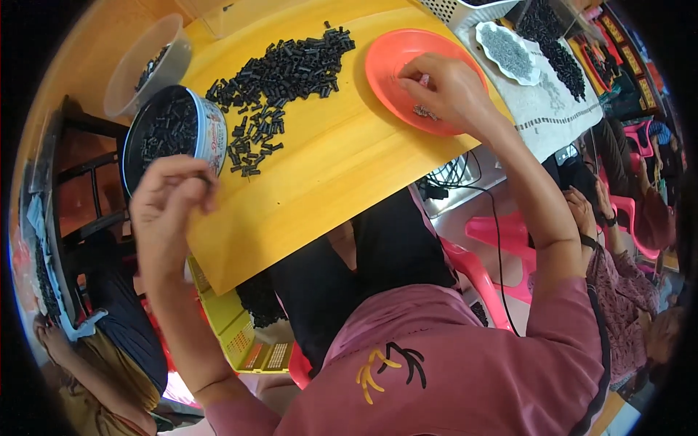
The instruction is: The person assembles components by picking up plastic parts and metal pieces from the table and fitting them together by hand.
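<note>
My left hand [169,200] is closed in front of a round tin [213,134] full of small black pieces [171,127]. A dark bit, apparently one such piece, shows at its slightly blurred fingertips. Over an orange-red plate [389,51] at the right, my right hand [452,89] has thumb and fingers drawn together. What they hold, if anything, I cannot make out. Tiny metal parts [424,112] lie on the plate under that hand. Between the two hands, a loose heap of short black tube-like pieces [291,69] spreads over the yellow table [320,160].
A clear plastic tub [174,54] stands behind the tin. At the right, a white scalloped dish [507,52] of small grey parts sits on a pale cloth [556,109] beside more black pieces. A yellow crate [236,341] is below the table. People sit on both sides.
</note>
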Demonstrator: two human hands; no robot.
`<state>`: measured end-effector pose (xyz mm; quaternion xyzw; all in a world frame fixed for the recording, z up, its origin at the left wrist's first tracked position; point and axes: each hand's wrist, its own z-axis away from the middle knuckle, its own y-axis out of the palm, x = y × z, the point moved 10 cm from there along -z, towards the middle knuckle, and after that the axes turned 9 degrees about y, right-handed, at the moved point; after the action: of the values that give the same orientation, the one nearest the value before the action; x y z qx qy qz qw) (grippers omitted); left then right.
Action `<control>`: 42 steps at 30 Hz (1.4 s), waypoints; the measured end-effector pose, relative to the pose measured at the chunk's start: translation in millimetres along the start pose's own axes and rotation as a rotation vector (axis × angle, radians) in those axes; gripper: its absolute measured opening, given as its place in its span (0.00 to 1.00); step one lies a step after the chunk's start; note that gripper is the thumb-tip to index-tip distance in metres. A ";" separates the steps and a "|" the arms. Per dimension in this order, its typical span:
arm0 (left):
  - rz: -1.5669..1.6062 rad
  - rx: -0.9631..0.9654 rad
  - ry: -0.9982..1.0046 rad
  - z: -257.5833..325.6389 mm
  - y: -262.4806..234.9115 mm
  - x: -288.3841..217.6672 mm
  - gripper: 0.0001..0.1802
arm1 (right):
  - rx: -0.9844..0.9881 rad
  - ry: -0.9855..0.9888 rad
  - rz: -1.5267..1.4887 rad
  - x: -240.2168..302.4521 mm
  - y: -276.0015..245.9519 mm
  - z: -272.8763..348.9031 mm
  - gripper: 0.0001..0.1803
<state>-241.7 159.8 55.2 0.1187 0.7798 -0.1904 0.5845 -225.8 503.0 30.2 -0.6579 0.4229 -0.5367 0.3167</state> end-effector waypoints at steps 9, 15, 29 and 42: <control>0.634 -0.015 -0.212 31.0 96.7 63.0 0.13 | 0.117 0.012 0.407 3.4 39.0 -31.1 0.12; 0.943 -0.127 -0.188 23.2 113.4 76.1 0.10 | 0.154 0.073 0.218 -9.7 38.3 -30.1 0.13; 1.407 -0.115 -0.188 23.1 138.4 60.4 0.11 | 0.283 0.177 -1.169 96.8 29.4 51.7 0.10; 1.399 -0.135 -0.144 26.8 144.8 52.8 0.09 | 0.261 0.031 -1.217 123.5 31.2 58.6 0.11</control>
<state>-174.6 276.4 -24.8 0.5427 0.4901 0.2712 0.6258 -167.2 376.4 44.1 -0.7292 -0.0923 -0.6776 0.0257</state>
